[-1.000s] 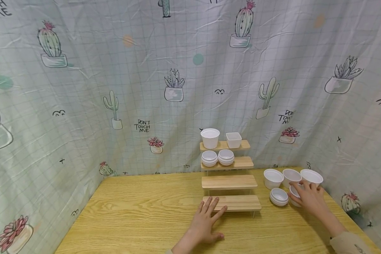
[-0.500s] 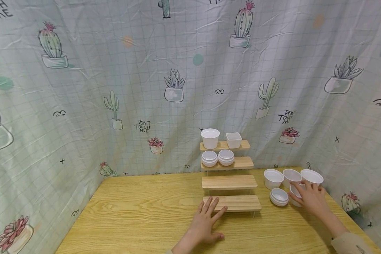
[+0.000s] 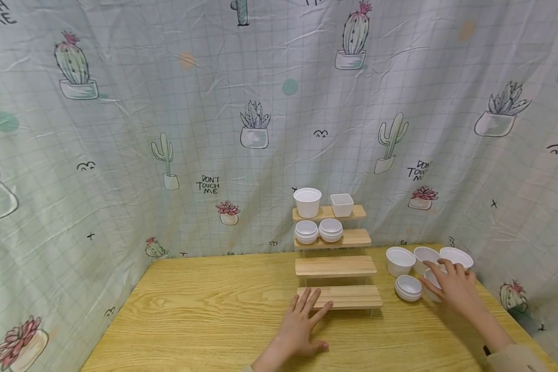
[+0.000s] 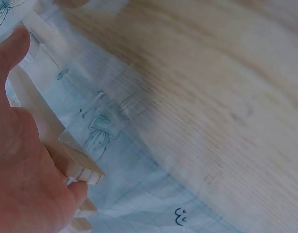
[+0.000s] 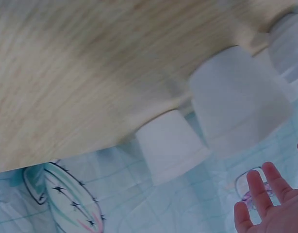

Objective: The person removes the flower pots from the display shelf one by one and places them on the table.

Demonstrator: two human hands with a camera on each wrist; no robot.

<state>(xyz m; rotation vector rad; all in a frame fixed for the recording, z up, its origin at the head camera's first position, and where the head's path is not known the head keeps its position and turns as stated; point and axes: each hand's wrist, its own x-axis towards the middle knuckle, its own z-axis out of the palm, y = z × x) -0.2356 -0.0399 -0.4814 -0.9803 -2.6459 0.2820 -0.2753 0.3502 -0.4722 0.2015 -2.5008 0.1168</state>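
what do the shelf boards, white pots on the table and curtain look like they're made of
Shelf boards: matte, pale wood or wood-look board, judging by the grain. White pots: probably smooth plastic, given the thin rims, though ceramic is possible. Curtain: thin fabric or plastic sheet, faintly shiny, with creases.

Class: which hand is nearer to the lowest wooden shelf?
Left. The left hand reaches over the shelf; the right hand is off to its right, at white pots.

Curtained-off nook; room type unclear
Cactus-print curtains (image 3: 214,77) hang behind and on both sides of the wood-grain table (image 3: 190,310).
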